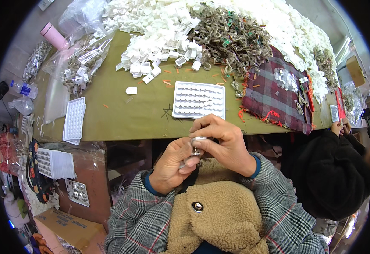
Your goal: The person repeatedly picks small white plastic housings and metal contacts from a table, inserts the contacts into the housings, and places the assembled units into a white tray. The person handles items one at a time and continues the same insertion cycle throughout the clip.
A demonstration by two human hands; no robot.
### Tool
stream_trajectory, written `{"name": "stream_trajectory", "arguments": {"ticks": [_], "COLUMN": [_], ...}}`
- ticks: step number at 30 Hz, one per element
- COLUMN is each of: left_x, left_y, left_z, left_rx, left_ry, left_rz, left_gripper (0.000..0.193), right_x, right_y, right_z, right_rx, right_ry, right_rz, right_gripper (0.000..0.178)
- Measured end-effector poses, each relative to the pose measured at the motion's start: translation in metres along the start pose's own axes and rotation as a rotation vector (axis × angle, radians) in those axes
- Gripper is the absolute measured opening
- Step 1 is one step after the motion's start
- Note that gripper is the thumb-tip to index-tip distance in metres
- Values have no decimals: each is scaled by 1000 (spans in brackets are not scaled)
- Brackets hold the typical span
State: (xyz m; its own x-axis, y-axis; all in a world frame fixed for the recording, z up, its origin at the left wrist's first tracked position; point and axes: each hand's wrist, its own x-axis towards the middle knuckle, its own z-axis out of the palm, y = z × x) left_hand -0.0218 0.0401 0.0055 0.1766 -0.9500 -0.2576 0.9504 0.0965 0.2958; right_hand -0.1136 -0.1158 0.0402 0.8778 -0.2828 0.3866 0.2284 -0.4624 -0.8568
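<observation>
Over my lap, just in front of the table's edge, my two hands meet with fingers closed. My left hand point(168, 165) pinches a small shiny part point(197, 149), whitish with a dark spot, whose exact kind I cannot make out. From above, the thumb and fingers of my right hand point(225, 142) close on the top of the same part. Beyond them on the table lies a white plastic tray point(174, 111) with rows of round white pieces in its pockets. A single small white housing point(131, 90) rests farther left on the green tabletop point(121, 116).
White housings point(151, 55) are heaped at the back, beside a tangle of grey-brown loops point(231, 38). A plaid cloth point(265, 91) lies right, near another person in black point(327, 173). At left are empty trays point(74, 120), a pink tumbler point(53, 36) and a cardboard box point(68, 228).
</observation>
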Motion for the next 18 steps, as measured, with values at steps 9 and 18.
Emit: {"name": "stream_trajectory", "arguments": {"ticks": [9,18], "left_x": [8,31], "left_y": [-4,-12], "left_z": [-6,19], "left_rx": [30,187], "left_ry": [84,65], "left_rz": [80,-116], "left_gripper": [30,29], "right_x": [-9,-25], "right_y": [5,25], "right_z": [-1,-40], "right_rx": [-379,-429], "right_ry": [75,172], "right_rz": [-457,-666], "right_gripper": [33,28]}}
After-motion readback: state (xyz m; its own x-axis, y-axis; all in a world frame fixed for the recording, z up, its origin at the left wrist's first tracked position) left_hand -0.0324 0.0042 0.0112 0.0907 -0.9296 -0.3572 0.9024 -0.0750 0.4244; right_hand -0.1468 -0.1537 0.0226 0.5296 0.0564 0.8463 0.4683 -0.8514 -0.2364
